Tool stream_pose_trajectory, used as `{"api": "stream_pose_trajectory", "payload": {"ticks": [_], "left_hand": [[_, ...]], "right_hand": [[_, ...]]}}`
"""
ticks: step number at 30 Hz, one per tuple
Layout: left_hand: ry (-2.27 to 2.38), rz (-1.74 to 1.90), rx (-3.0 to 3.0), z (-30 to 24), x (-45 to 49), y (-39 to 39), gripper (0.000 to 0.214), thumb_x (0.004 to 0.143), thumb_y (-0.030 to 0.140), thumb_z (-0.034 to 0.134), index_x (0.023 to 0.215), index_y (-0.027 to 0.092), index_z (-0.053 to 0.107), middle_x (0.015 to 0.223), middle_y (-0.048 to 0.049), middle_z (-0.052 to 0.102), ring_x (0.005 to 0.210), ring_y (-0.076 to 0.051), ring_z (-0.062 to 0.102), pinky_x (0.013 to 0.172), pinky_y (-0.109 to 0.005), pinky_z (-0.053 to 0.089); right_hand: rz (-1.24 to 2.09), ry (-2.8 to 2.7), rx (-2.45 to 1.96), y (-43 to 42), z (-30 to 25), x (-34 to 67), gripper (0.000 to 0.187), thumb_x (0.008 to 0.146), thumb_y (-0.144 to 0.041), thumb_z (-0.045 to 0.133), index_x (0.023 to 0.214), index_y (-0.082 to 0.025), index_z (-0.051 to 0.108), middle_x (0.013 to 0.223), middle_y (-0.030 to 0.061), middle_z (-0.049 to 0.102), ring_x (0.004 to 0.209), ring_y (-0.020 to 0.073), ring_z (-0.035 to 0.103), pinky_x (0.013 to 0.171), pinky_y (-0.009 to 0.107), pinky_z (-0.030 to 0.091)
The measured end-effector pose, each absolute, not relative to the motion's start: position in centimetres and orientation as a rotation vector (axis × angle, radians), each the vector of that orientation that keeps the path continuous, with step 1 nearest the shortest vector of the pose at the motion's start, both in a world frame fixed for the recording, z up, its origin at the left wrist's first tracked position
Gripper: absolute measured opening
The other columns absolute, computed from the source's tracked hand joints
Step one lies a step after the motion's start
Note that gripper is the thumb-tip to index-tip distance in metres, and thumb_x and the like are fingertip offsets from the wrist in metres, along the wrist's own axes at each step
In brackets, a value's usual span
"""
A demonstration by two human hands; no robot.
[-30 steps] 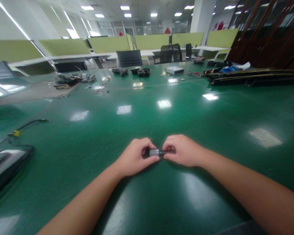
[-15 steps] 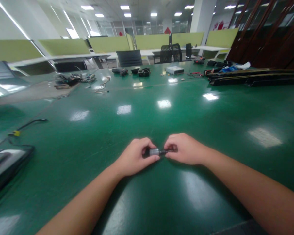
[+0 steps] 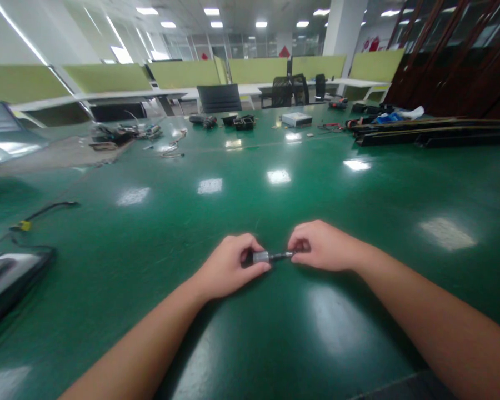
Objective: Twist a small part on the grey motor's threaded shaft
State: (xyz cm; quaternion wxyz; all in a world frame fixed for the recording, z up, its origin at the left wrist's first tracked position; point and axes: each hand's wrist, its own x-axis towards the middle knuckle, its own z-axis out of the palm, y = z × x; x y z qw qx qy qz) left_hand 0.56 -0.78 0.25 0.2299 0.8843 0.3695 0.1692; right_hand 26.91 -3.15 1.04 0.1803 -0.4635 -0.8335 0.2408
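Note:
My left hand [image 3: 231, 264] is closed around a short silver-and-black cylinder [image 3: 261, 256], its thumb and index finger on either side of it. From the right end of the cylinder a thin dark rod [image 3: 280, 255] sticks out, pointing right. My right hand [image 3: 319, 246] pinches the far end of this rod between its fingertips. The whole piece lies roughly level, low over the green tabletop [image 3: 233, 328]. Its left end is hidden in my left palm, and blur keeps me from telling its exact kind.
A grey-and-black device [image 3: 12, 278] with a cable [image 3: 52, 210] stands at the left edge. Farther back are tangled wires and parts [image 3: 123, 135], black parts [image 3: 238, 121], a silver box [image 3: 296, 119] and long black strips [image 3: 433, 132] at the right.
My right hand has shifted right and slightly away from me, its fingertips now at the rod's end, so more of the rod shows. My left hand has hardly moved.

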Motion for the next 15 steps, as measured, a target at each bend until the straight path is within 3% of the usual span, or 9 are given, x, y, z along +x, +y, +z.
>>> {"api": "stream_pose_trajectory", "payload": {"ticks": [8, 15], "left_hand": [[1.016, 0.476, 2.418, 0.2, 0.2, -0.7, 0.029, 0.085, 0.047, 0.071, 0.092, 0.019, 0.067, 0.073, 0.0012, 0.061, 0.065, -0.015, 0.054, 0.061, -0.026, 0.038], [1.009, 0.462, 2.431, 0.4, 0.4, -0.8, 0.028, 0.086, 0.047, 0.071, 0.092, 0.019, 0.068, 0.074, 0.0010, 0.062, 0.066, -0.015, 0.055, 0.062, -0.027, 0.039]], "right_hand": [[0.768, -2.263, -1.495, -2.5, 1.2, 28.2, 0.014, 0.074, -0.020, 0.078, 0.088, -0.017, 0.076, 0.081, 0.0020, 0.072, 0.069, 0.0139, 0.063, 0.063, 0.025, 0.046], [0.864, -2.277, -1.384, -2.8, 1.3, 27.7, 0.013, 0.077, -0.022, 0.077, 0.089, -0.018, 0.076, 0.080, 0.0006, 0.070, 0.069, 0.0126, 0.062, 0.061, 0.023, 0.046]]}}
